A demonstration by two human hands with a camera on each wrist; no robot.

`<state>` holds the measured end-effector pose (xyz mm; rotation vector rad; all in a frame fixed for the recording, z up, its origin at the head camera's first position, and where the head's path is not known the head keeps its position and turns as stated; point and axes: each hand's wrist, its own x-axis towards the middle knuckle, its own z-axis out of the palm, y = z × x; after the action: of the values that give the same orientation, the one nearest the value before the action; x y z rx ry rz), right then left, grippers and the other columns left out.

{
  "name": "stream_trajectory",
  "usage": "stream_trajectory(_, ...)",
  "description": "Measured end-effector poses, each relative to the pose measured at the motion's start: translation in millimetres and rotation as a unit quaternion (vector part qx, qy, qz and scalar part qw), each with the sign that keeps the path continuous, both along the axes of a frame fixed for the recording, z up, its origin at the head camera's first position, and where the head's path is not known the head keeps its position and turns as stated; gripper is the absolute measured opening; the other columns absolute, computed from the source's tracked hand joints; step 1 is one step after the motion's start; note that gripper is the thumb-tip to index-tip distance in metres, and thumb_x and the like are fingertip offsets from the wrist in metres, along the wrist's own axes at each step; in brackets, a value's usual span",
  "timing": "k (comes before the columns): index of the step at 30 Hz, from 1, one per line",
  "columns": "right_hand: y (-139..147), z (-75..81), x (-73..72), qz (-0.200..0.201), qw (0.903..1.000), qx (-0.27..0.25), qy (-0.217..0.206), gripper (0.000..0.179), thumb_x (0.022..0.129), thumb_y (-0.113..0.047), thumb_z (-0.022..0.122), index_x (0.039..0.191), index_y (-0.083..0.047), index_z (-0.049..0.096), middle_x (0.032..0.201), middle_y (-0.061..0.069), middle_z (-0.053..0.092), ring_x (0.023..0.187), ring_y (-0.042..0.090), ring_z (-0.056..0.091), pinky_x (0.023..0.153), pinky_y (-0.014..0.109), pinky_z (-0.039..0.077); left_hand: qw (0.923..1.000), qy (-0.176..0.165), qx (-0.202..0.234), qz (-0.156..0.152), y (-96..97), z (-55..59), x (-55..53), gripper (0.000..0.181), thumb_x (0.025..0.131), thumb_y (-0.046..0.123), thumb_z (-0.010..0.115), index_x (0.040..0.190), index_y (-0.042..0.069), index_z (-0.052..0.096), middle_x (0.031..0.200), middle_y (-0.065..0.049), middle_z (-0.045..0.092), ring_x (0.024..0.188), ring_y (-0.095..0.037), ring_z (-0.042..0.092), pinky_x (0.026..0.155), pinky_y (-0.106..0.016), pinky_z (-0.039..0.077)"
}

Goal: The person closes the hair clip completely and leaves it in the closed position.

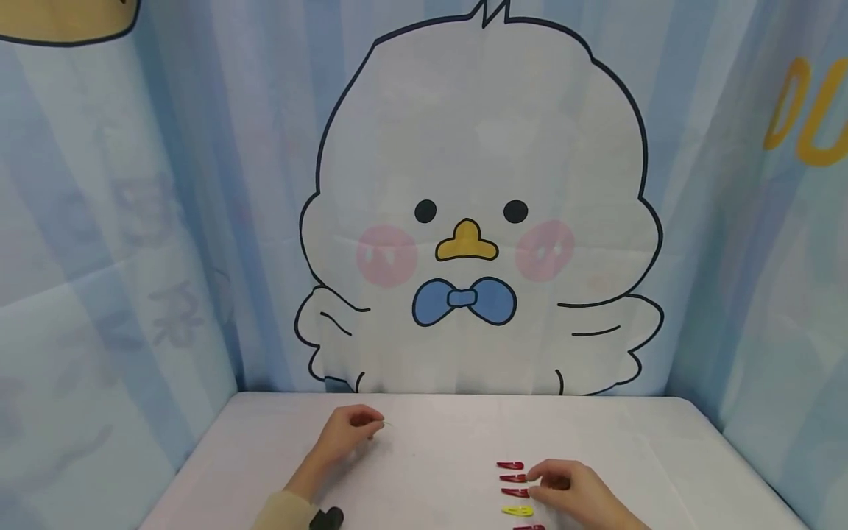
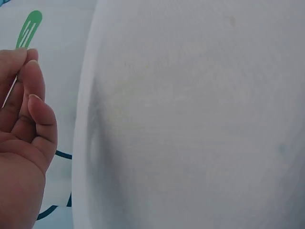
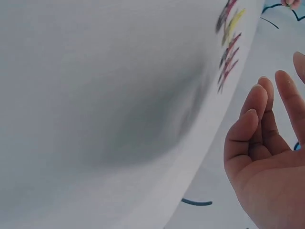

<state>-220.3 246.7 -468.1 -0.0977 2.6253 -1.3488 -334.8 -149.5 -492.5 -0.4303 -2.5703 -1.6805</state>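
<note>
My left hand (image 1: pixel 349 430) is over the back left part of the table and pinches a green hair clip (image 2: pixel 30 26) between thumb and fingers. In the left wrist view the clip's rounded, slotted end sticks out past the fingertips. On the right, my right hand (image 1: pixel 575 487) has its thumb and index finger apart with nothing held, as the right wrist view shows. Its fingertips are right at the ends of two red hair clips, a middle one (image 1: pixel 513 478) and a lower one (image 1: pixel 514 492). Another red hair clip (image 1: pixel 510 465) lies just behind them.
Nearer the front of the same column lie a yellow hair clip (image 1: pixel 517 511) and one more red clip (image 1: pixel 529 527). All rest on a white-covered table (image 1: pixel 437 456). Behind it hangs a curtain (image 1: pixel 477 147) with a printed cartoon bird.
</note>
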Motion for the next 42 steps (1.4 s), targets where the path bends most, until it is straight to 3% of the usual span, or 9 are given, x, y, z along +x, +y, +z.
stream_trajectory(10,-8.9,12.6,-6.8,0.015,0.9981,-0.010,0.059,0.026,0.091,-0.025,0.077,0.109,-0.006,0.074,0.086,0.000,0.063,0.080,0.020,0.053,0.065,0.027,0.045,0.9964,-0.033,0.072,0.030,9.3,3.7,13.0,0.017,0.089,0.011,0.077,0.103,0.000,0.075,0.093,-0.005,0.072,0.077,-0.018,0.065,0.069,-0.031,0.052)
stream_trajectory(16,-18.1,16.1,-12.1,0.022,0.9965,-0.030,0.076,0.027,0.092,-0.024,0.075,0.110,-0.004,0.072,0.094,0.001,0.066,0.082,0.020,0.055,0.069,0.027,0.048,0.9926,-0.038,0.114,0.016,16.9,13.0,26.0,0.020,0.089,0.006,0.076,0.106,-0.004,0.072,0.096,-0.007,0.071,0.080,-0.019,0.065,0.073,-0.036,0.054)
stream_trajectory(23,-26.9,15.4,-15.1,0.033,0.9941,-0.052,0.090,0.027,0.092,-0.020,0.075,0.111,-0.002,0.071,0.085,0.002,0.061,0.077,0.020,0.054,0.063,0.026,0.047,0.9872,-0.045,0.153,-0.006,25.0,15.4,37.7,0.021,0.088,0.003,0.076,0.106,-0.008,0.070,0.096,-0.008,0.071,0.082,-0.017,0.066,0.075,-0.030,0.055)
stream_trajectory(34,-46.6,19.5,-15.0,0.041,0.9906,-0.080,0.104,0.029,0.092,-0.019,0.075,0.112,0.000,0.070,0.086,0.002,0.062,0.076,0.020,0.055,0.064,0.027,0.048,0.9831,-0.056,0.174,-0.010,38.3,23.8,54.2,0.022,0.089,0.000,0.074,0.109,-0.008,0.069,0.099,-0.007,0.071,0.087,-0.018,0.066,0.077,-0.028,0.055)
stream_trajectory(42,-62.9,21.0,-17.4,0.041,0.9828,-0.118,0.136,0.029,0.090,-0.019,0.076,0.110,0.001,0.070,0.087,0.003,0.063,0.074,0.014,0.057,0.065,0.027,0.049,0.9804,-0.061,0.187,-0.018,49.3,25.9,66.3,0.020,0.090,0.000,0.073,0.108,-0.007,0.068,0.097,-0.007,0.070,0.085,-0.017,0.064,0.076,-0.027,0.055)
